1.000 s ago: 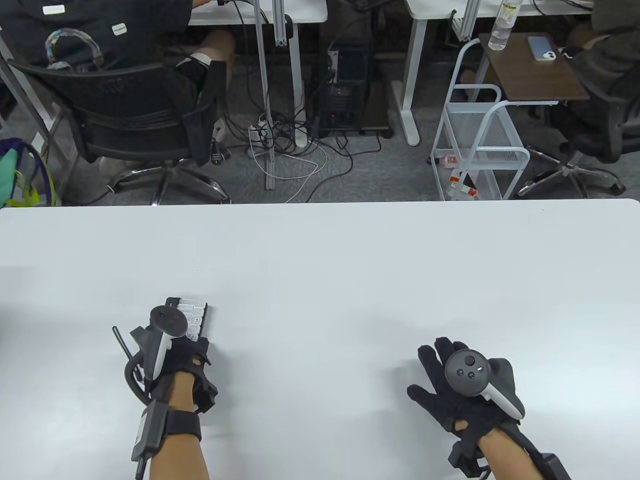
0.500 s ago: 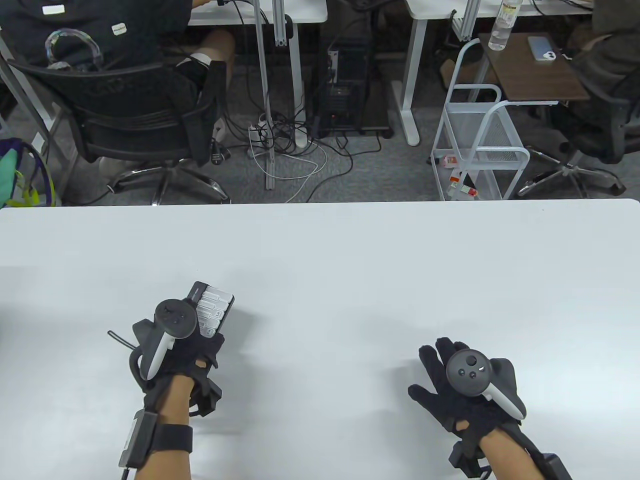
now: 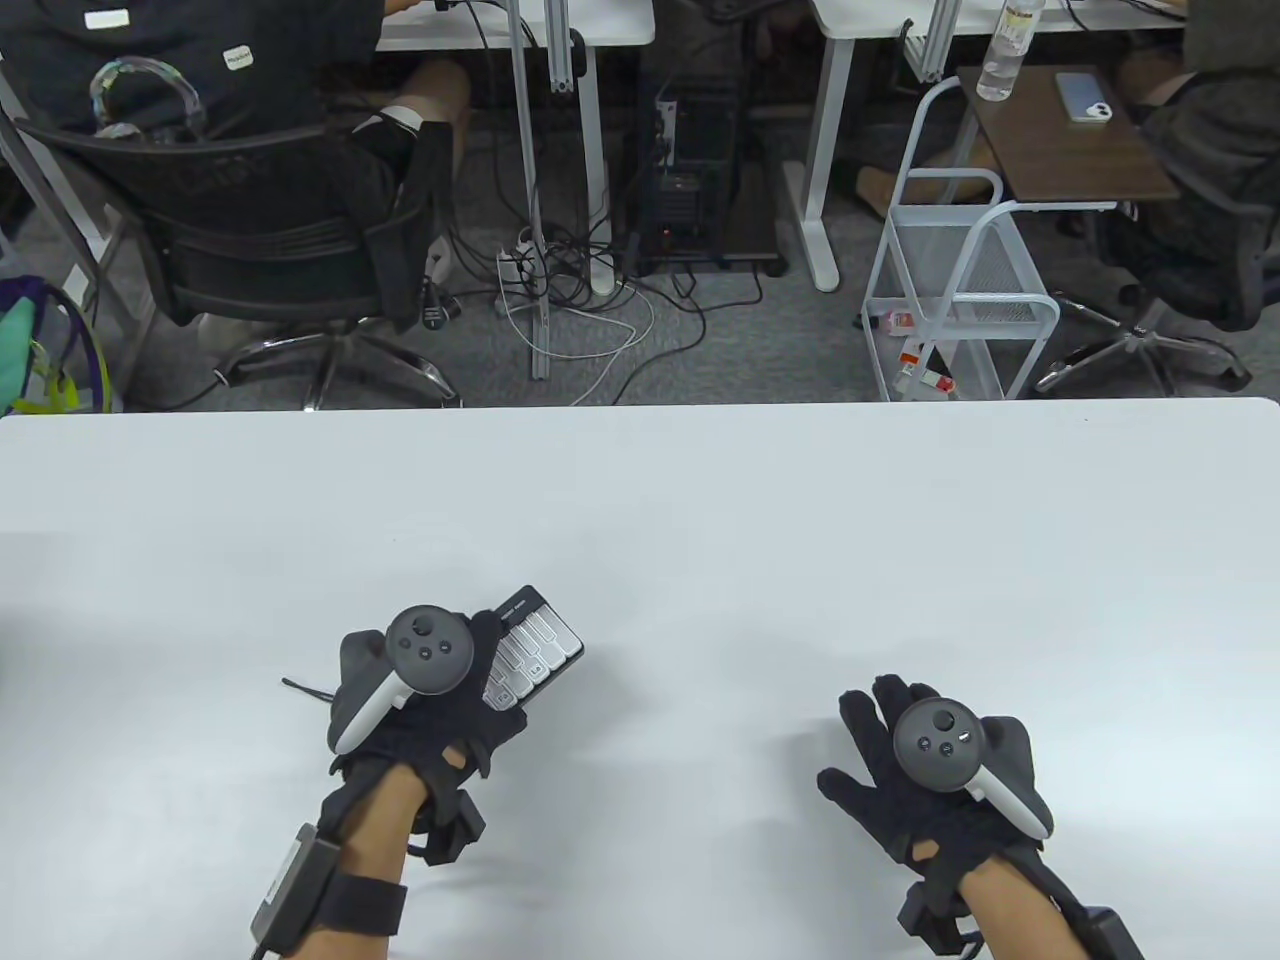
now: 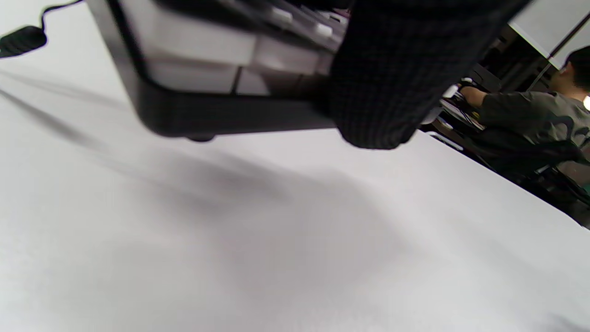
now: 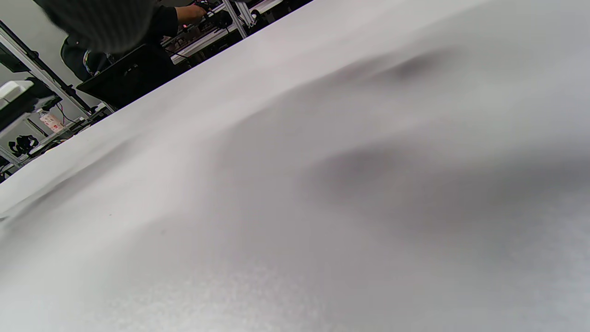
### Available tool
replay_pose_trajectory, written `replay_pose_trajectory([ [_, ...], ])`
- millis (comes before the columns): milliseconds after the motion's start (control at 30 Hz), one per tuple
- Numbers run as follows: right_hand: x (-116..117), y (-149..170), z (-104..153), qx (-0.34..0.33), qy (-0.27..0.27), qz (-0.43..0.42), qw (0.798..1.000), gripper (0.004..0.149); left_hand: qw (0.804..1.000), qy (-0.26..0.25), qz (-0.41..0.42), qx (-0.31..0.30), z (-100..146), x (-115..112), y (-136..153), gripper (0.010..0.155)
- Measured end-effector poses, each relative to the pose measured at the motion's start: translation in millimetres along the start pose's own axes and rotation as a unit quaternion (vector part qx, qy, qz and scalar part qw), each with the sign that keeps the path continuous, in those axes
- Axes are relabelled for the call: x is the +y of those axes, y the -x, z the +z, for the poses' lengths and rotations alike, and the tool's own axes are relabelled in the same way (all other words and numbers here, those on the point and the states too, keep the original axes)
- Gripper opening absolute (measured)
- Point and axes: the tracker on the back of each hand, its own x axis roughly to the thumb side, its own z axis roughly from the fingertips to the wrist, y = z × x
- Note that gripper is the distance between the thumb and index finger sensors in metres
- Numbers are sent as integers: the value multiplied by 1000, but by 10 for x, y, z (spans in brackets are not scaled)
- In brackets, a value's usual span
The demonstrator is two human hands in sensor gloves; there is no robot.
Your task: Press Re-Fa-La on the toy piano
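The toy piano [image 3: 537, 645] is a small black box with white keys, at the near left of the white table [image 3: 700, 500]. My left hand [image 3: 495, 655] grips it from its near side, and the keys point away to the right. In the left wrist view the piano [image 4: 207, 92] hangs slightly above the table with a gloved finger [image 4: 392, 83] wrapped over its edge. My right hand [image 3: 848, 742] rests flat on the table at the near right, fingers spread, holding nothing. It is far from the piano.
The table's far edge [image 3: 640, 405] runs across the middle of the table view. Beyond it are office chairs, a white wire cart [image 3: 955, 300] and floor cables. A thin black cable [image 4: 27, 34] lies on the table behind the piano.
My left hand has carried the piano to the right and turned it clockwise, so more of the keys show. My right hand has not moved.
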Motion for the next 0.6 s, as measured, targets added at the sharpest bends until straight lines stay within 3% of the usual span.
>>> replay_pose_trajectory([
  [300,-7,1,4,-1,0,-1,1000,82,995,68,-34,-66,-92,-376,-347,97],
  [600,-8,4,4,0,-2,-2,1000,82,988,115,-38,-97,-177,-638,-513,99],
])
